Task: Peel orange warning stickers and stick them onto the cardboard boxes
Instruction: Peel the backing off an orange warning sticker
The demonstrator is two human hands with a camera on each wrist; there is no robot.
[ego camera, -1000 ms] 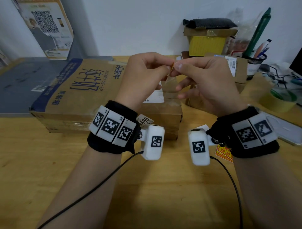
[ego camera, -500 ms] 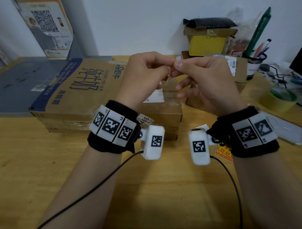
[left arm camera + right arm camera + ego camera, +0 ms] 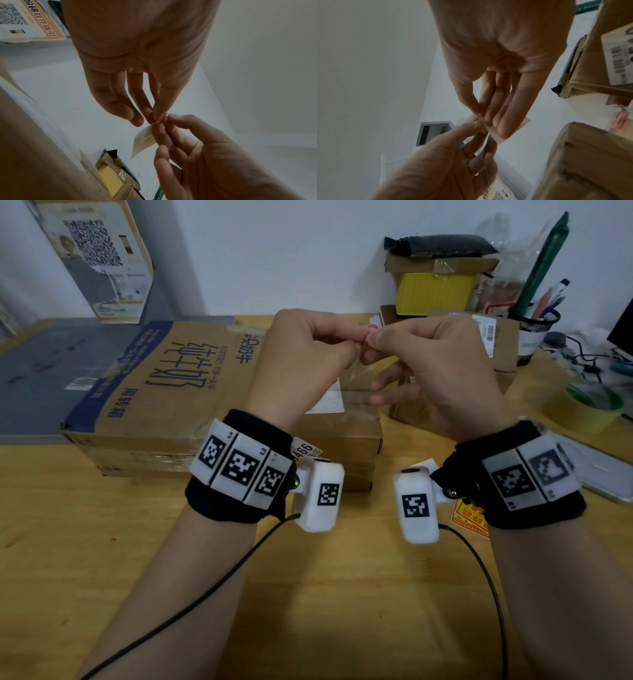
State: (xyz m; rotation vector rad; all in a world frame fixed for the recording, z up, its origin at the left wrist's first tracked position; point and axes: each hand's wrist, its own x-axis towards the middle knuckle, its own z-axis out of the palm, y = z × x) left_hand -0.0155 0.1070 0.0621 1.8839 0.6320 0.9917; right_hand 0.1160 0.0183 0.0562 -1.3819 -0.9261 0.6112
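Left hand and right hand, raised above the bench, meet fingertip to fingertip, both pinching one small sticker at its upper corner. The sticker hangs between them, over the large cardboard box. Another orange sticker lies on the bench under the right wrist.

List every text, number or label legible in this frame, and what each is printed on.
"纯牛奶" and "周转箱": top of the large cardboard box, upside down in the head view.
"466": tag by the left wrist.
Orange sticker on the table, shipping label, QR poster: too blurred.
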